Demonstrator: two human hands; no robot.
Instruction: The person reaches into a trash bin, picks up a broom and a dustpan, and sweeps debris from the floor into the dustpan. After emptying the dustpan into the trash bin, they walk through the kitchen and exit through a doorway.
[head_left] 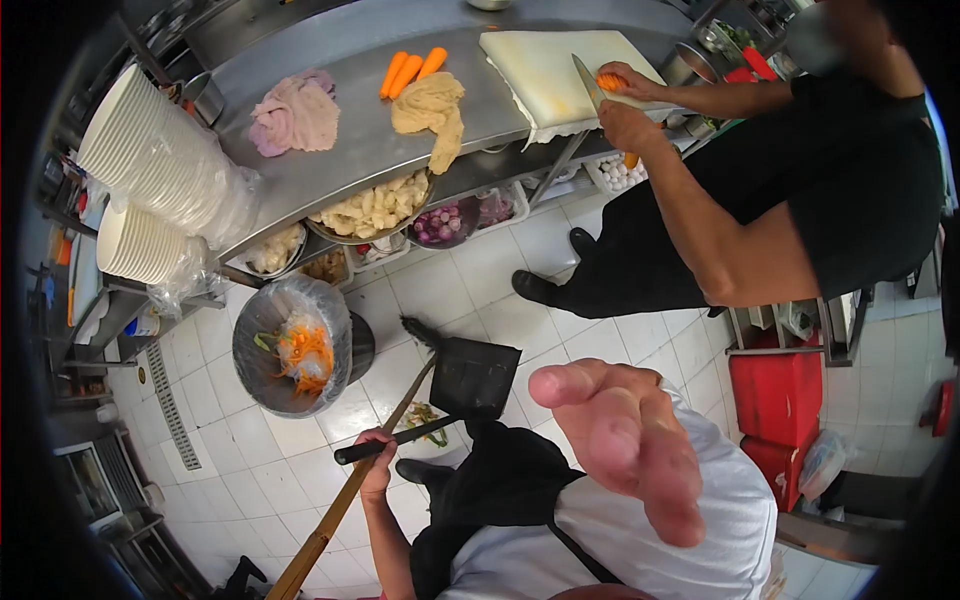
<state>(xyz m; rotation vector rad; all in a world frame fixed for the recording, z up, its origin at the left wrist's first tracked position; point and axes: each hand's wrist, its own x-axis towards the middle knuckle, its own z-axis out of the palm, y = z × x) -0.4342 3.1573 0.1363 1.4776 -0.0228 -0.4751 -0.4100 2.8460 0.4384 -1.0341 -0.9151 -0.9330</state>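
Note:
My left hand (pixel 374 466) is wrapped around the black handle of a dustpan (pixel 474 380) and the wooden stick of a broom (pixel 345 492), which cross there. The broom's dark bristles (pixel 420 331) are beside the dustpan's upper left corner. Vegetable scraps (pixel 426 424) lie on the white tiles near my foot, partly under the dustpan handle. Close to the camera, my right hand (pixel 628 440) is raised with its fingers stretched out, and nothing shows in it. A lined trash bin (pixel 245 345) with orange peelings (pixel 305 355) inside stands left of the dustpan.
At the steel counter (pixel 370 130), a co-worker in black holds a knife (pixel 588 82) and a carrot (pixel 610 82) over a white cutting board (pixel 550 65). Carrots (pixel 405 75) and cloths lie on the counter. Stacked white containers (pixel 150 140) stand left; red bins (pixel 775 400) stand right.

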